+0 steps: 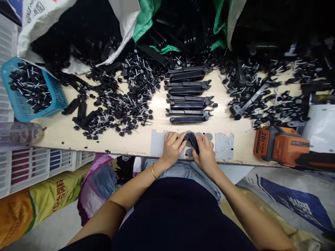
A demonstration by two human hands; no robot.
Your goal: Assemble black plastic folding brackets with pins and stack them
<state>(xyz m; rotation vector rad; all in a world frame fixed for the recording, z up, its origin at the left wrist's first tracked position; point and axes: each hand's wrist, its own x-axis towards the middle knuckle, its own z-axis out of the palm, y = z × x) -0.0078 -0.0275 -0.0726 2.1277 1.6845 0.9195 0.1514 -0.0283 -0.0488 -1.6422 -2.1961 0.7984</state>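
Observation:
My left hand (172, 149) is closed at the front edge of the bench, thumb and fingers pinching a small black plastic piece with a round hole (186, 137). Opposite it, my right hand (206, 152) grips a longer black plastic arm (193, 142) that slants down toward me. The two black pieces come together at their upper ends; whether they are joined I cannot tell. Both hands are over a grey patch (157, 143) on the bench. Beyond them lies a stack of folded black plastic arms (188, 113) with forked ends.
Heaps of black-headed metal pins (131, 94) spread left and right of the stack. A blue basket (56, 97) of pins stands at the far left. An orange cordless power tool (290, 144) lies at the right edge. Open sacks (128, 21) of black parts line the back.

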